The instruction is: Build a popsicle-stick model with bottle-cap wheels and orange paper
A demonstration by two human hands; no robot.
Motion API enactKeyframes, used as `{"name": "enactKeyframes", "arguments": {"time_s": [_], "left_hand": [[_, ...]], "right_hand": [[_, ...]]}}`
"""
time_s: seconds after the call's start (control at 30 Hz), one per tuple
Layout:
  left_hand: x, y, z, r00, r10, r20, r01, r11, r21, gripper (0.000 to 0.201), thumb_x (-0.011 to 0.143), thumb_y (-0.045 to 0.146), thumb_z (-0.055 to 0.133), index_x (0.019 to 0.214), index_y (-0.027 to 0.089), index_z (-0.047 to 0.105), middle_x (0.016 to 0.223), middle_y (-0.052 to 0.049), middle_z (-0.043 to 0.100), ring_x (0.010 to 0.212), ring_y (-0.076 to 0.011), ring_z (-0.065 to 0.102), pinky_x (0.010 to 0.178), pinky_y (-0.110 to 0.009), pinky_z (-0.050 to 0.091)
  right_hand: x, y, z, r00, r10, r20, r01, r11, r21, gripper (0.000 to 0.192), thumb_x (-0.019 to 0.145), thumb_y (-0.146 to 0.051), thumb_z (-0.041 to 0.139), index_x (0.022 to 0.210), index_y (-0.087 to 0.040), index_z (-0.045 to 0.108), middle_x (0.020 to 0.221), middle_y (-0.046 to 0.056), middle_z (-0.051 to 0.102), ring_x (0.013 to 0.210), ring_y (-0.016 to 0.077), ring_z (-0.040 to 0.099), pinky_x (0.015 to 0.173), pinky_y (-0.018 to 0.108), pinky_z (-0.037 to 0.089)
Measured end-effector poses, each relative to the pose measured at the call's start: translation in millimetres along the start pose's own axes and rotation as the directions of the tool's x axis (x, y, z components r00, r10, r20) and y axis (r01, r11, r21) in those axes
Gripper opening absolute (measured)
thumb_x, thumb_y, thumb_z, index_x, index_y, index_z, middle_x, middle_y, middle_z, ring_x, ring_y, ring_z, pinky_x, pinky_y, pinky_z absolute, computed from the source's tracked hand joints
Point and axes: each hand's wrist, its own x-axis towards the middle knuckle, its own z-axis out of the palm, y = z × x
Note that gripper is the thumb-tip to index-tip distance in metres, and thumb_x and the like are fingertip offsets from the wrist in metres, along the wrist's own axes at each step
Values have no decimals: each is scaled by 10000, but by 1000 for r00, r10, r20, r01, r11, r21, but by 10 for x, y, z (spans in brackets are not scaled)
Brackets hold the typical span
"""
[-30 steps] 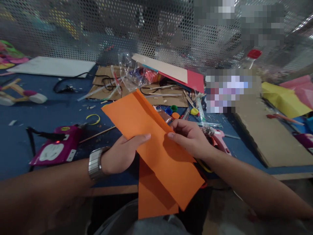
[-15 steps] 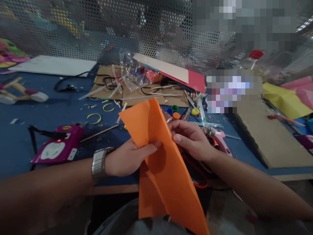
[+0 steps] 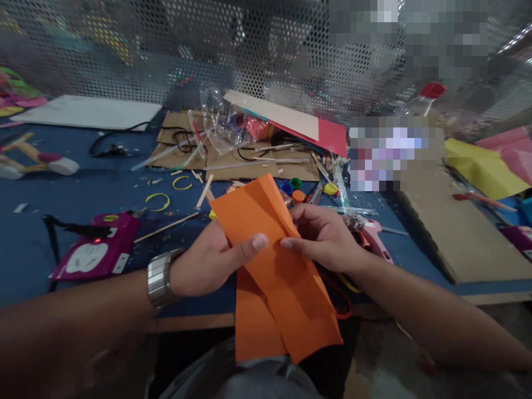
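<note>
A sheet of orange paper [image 3: 286, 277], folded along its length, is held up between both hands at the table's front edge. My left hand [image 3: 211, 257] is closed on its left side, thumb lying on the front face and fingers hidden behind. On the right side my right hand [image 3: 326, 238] pinches the folded edge, its thumb in front. A second orange layer [image 3: 255, 321] hangs lower left behind the front one; whether it belongs to the same sheet I cannot tell. A pink glue gun [image 3: 376, 238] lies just beyond my right hand, with orange-handled scissors [image 3: 344, 305] partly hidden behind the paper.
A purple box [image 3: 102, 249] with a lit red light and a black cable lies at left. Cardboard pieces [image 3: 187, 152], sticks, coloured caps [image 3: 298, 197] and a plastic bag [image 3: 222, 124] clutter the middle. A large cardboard sheet [image 3: 461, 238] lies at right, before a perforated metal screen [image 3: 174, 50].
The paper's front flap has turned flatter toward me and its lower end has come up. My right thumb has moved left onto the front face; my left hand has shifted slightly left.
</note>
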Motion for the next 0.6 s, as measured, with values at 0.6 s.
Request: {"name": "enactKeyframes", "arguments": {"time_s": [0.6], "left_hand": [[93,24,-44,939,-3,-344,9,1000,17,210,917,376,859,978,198,766,943,-28,770,781,-143,663,689,-224,545]], "right_hand": [[-57,-54,-41,957,70,280,-79,997,23,351,864,-436,891,980,-184,675,929,23,695,809,163,654,740,279,558]]}}
